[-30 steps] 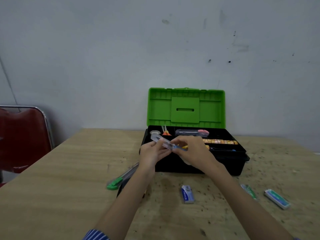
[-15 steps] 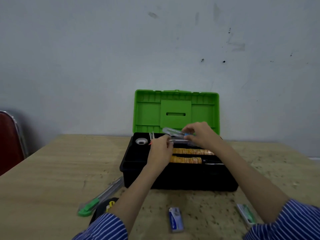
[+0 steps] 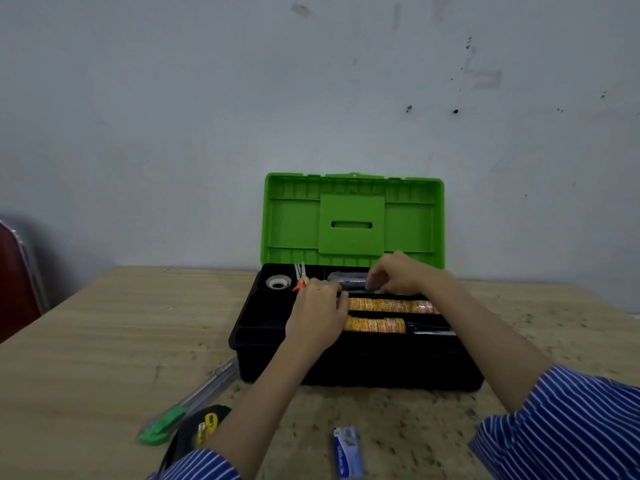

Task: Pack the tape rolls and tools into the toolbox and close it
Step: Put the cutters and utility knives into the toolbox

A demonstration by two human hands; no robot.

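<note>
Black toolbox (image 3: pixel 356 367) on the wooden table (image 3: pixel 104 327), green lid (image 3: pixel 351 220) stood upright at the back. Over the tray, both hands at work — right hand (image 3: pixel 398 275) curled down onto a clear plastic case (image 3: pixel 346 277) in the rear compartment, fingertips on its right end; whether pinching or merely touching, cannot tell. Case lying flat, long axis left to right, stretching leftward from that hand. Left hand (image 3: pixel 320 317) just in front, fingers bent at the case's near edge, hold unclear. Two rows of orange tape rolls (image 3: pixel 391 305) lengthwise across the tray, white tape roll (image 3: pixel 278 282) in the back-left corner, orange-handled scissors (image 3: pixel 300 280) beside it. Out on the table — green utility knife (image 3: pixel 187 403), black and yellow tape measure (image 3: pixel 201 427), small blue box (image 3: pixel 347 452)
</note>
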